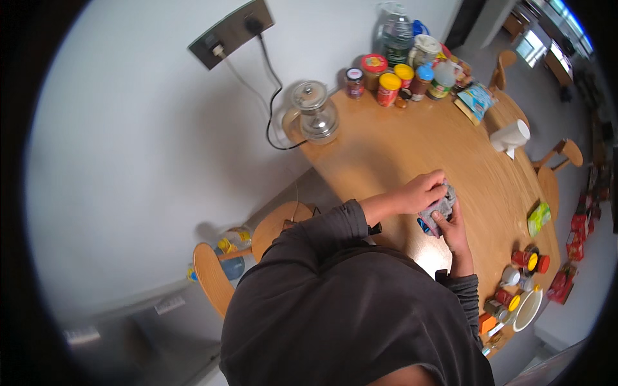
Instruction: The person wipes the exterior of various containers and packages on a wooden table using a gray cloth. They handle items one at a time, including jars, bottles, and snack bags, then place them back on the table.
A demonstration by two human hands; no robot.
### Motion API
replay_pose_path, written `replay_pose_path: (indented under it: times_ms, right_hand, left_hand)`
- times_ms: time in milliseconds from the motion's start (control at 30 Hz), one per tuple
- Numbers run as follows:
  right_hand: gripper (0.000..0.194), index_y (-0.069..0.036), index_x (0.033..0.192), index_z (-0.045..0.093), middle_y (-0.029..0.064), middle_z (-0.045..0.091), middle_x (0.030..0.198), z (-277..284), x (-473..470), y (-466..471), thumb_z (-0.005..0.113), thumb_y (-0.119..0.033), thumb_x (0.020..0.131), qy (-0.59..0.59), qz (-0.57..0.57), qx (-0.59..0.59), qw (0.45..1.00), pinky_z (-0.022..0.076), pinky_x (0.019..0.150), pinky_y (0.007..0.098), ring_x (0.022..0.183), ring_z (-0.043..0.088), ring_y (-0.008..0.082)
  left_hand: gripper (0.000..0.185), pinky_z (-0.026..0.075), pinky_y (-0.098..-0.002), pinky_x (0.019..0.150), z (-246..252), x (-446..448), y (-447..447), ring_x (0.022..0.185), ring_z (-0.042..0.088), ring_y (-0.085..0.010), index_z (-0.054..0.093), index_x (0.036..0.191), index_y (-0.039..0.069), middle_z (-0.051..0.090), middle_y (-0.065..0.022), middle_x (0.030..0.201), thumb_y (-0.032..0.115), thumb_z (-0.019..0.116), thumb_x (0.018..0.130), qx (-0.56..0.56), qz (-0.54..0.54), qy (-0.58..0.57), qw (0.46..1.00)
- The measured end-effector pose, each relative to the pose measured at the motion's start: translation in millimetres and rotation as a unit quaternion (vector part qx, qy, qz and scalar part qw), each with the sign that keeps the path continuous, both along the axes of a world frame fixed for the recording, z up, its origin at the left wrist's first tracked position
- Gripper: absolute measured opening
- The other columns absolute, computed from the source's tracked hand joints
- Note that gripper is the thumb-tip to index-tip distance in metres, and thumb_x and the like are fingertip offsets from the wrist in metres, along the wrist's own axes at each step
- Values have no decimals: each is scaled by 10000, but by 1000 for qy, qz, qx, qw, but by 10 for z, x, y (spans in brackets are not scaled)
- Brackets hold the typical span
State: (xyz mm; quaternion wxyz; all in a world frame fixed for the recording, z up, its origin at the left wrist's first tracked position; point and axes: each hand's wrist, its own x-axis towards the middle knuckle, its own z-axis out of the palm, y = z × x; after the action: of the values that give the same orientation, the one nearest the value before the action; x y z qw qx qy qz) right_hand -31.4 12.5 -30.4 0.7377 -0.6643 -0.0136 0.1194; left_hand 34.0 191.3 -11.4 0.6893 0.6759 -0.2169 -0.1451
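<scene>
Both of my hands hold a folded grey cloth (442, 205) with pinkish edging, over the near part of the wooden table (425, 140). My left hand (425, 192) grips its upper side with bent fingers. From the right, my right hand (453, 229) clasps it with the thumb laid across the front. A small shiny blue and dark thing (424, 226) shows under the cloth's lower left edge; most of it is hidden, and I cannot tell what it is.
A glass kettle (316, 113) with a black cord stands by the wall. Jars, bottles and a blue snack bag (475, 102) crowd the far end. A white paper roll (511, 136), green packet (538, 218), several jars and a white bowl (527, 311) line the right side. A wooden chair (212, 277) is at left.
</scene>
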Motion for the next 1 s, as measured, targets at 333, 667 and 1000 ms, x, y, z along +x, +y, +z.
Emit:
replay_pose_path:
  times_ms: [333, 667, 1000]
  right_hand:
    - [377, -21, 1205, 579, 26, 648, 1071, -387, 245, 301, 592, -314, 968, 84, 20, -54, 995, 478, 842, 269, 955, 592, 110]
    - [486, -19, 1244, 508, 46, 632, 1104, 6, 283, 494, 735, -51, 815, 138, 201, -140, 960, 480, 868, 289, 995, 589, 137]
    - [364, -11, 1082, 614, 34, 654, 957, -239, 105, 132, 544, -355, 986, -23, 124, -116, 985, 492, 765, 283, 859, 588, 109]
  left_hand:
    - [250, 399, -365, 605, -208, -100, 480, 648, 478, -222, 436, 849, 24, 507, -118, 719, 230, 543, 944, -15, 53, 5, 998]
    - [254, 399, -400, 601, -398, -146, 526, 638, 480, -272, 435, 848, 9, 499, -156, 702, 224, 539, 933, -18, 88, -33, 995]
    - [282, 412, -404, 604, -156, -454, 244, 638, 507, -299, 439, 836, 11, 519, -186, 709, 253, 539, 940, 5, 142, 5, 990]
